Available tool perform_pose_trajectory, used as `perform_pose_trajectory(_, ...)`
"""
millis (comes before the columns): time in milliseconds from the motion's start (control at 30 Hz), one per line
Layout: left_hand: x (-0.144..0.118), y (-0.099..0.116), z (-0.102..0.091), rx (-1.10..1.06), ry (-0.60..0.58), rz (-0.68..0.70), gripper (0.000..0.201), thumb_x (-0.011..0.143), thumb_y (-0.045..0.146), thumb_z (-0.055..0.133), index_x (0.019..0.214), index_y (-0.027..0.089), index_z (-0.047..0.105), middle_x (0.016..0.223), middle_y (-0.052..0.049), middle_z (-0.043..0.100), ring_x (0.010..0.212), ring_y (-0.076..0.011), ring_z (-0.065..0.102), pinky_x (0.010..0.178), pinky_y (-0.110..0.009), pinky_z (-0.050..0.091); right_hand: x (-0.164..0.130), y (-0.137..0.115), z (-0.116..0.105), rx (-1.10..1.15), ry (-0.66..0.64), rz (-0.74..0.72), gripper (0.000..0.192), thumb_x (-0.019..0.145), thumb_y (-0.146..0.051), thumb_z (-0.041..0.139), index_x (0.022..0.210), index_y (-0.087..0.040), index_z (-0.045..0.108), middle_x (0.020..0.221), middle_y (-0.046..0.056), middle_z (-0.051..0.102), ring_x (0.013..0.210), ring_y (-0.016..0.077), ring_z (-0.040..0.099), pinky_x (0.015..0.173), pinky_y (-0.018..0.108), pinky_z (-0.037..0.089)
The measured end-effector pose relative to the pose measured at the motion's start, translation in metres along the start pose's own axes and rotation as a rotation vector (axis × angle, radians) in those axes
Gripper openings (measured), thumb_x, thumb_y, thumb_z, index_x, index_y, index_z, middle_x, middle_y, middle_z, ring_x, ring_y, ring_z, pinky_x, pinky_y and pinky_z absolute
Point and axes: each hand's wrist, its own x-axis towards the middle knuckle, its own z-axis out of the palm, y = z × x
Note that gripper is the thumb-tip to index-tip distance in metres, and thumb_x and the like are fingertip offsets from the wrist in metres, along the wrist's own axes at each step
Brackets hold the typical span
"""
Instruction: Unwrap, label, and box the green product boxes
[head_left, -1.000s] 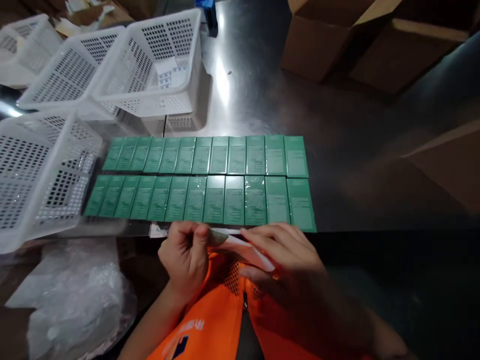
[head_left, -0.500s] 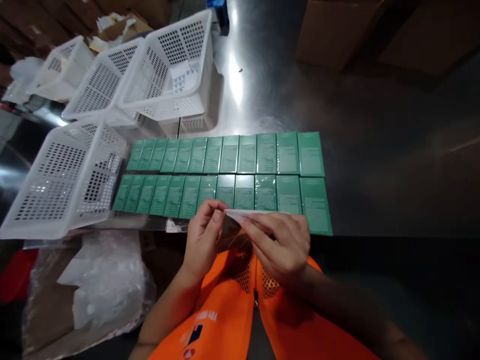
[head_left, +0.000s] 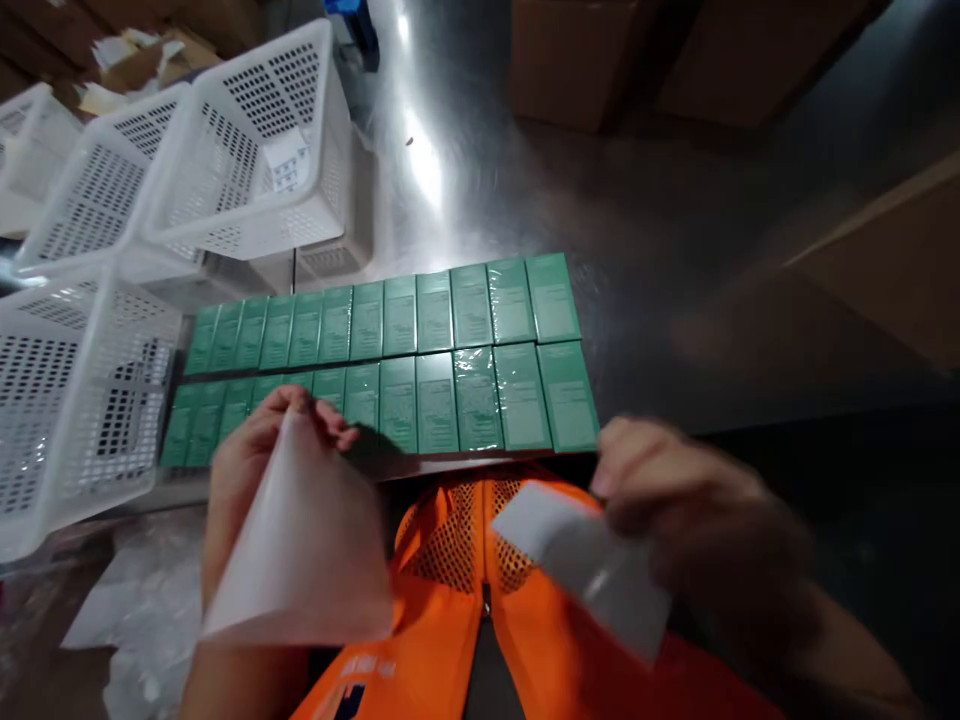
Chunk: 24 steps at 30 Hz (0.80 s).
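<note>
My left hand (head_left: 251, 440) pinches the top corner of a thin white paper sheet (head_left: 315, 560), which hangs down toward my body. My right hand (head_left: 675, 485), smeared by motion, is closed on a smaller whitish sheet (head_left: 592, 560) that hangs below its fingers. Whether this second sheet is printed or sticky I cannot make out. Just beyond my hands, two long rows of green boxes (head_left: 435, 405) in shiny clear wrap lie side by side near the table's front edge. My left hand covers part of the front row.
White perforated baskets (head_left: 247, 215) stand at the left; one has printed white paper (head_left: 289, 160) inside. Brown cartons (head_left: 574, 65) stand at the back, another carton (head_left: 892, 260) at the right. Crumpled clear plastic (head_left: 154, 610) lies below the table edge at lower left.
My hands have moved apart from a shared hold on white paper, left hand leftward and right hand rightward, each with a separate sheet. The view has shifted to the right.
</note>
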Motion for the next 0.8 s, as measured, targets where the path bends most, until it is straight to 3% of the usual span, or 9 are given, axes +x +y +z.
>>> perform_pose_trajectory(100,-0.004,0.005,0.016,0.023,-0.109,-0.014,0.012,0.074,0.026,0.062,0.067,0.022,0.054,0.050,0.005,0.052,0.036,-0.0086,0.040,0.032,-0.019,0.025,0.028,0.016,-0.013,0.111,0.051,0.077,0.025,0.083,-0.047,0.072,0.092,-0.023,0.073,0.083,0.002,0.071,0.075,0.0166,0.064,0.068,0.030,0.049)
perform_pose_trajectory(200,-0.016,-0.001,0.047,0.228,-0.361,-0.028,0.018,0.082,0.033,0.059,0.072,0.020,0.066,0.048,0.003,0.052,0.040,-0.0097,0.042,0.038,-0.022,0.028,0.050,0.030,-0.019,0.229,0.080,0.150,0.025,0.079,-0.046,0.077,0.086,-0.022,0.072,0.076,0.000,0.068,0.065,0.0129,0.059,0.060,0.026,0.046)
perform_pose_trajectory(333,-0.031,-0.016,0.084,0.494,-0.599,0.052,0.039,0.094,0.049,0.049,0.095,0.019,0.073,0.051,0.003,0.054,0.048,-0.0124,0.047,0.048,-0.024,0.032,0.063,0.043,-0.012,0.338,-0.088,0.257,0.027,0.074,-0.043,0.081,0.083,-0.019,0.073,0.069,0.000,0.066,0.059,0.0119,0.056,0.053,0.024,0.042)
perform_pose_trajectory(433,-0.035,-0.025,0.095,0.603,-0.645,0.081,0.039,0.094,0.051,0.050,0.098,0.019,0.072,0.059,0.002,0.058,0.055,-0.0135,0.051,0.054,-0.025,0.033,0.068,0.049,-0.001,0.337,-0.191,0.265,0.028,0.074,-0.042,0.080,0.085,-0.017,0.075,0.069,0.001,0.066,0.062,0.0128,0.057,0.054,0.024,0.042)
perform_pose_trajectory(567,-0.035,-0.032,0.099,0.694,-0.697,0.077,0.036,0.092,0.050,0.053,0.080,0.019,0.066,0.059,0.004,0.056,0.056,-0.0124,0.048,0.056,-0.025,0.030,0.070,0.049,0.010,0.327,-0.237,0.277,0.025,0.076,-0.039,0.078,0.085,-0.016,0.076,0.068,0.000,0.066,0.062,0.0126,0.057,0.058,0.024,0.043)
perform_pose_trajectory(633,-0.036,-0.034,0.101,0.745,-0.690,0.085,0.036,0.093,0.047,0.050,0.072,0.019,0.059,0.057,0.004,0.054,0.055,-0.0124,0.046,0.057,-0.025,0.029,0.069,0.048,0.013,0.250,-0.220,0.261,0.020,0.079,-0.036,0.076,0.083,-0.016,0.076,0.068,0.000,0.067,0.062,0.0126,0.057,0.059,0.025,0.042)
perform_pose_trajectory(800,-0.039,-0.031,0.111,0.950,-0.659,0.080,0.037,0.092,0.044,0.048,0.064,0.020,0.050,0.053,0.004,0.045,0.054,-0.0138,0.042,0.057,-0.028,0.023,0.066,0.052,0.021,-0.076,-0.114,0.066,0.008,0.081,-0.023,0.077,0.076,-0.018,0.074,0.081,0.001,0.066,0.066,0.0121,0.057,0.066,0.026,0.043)
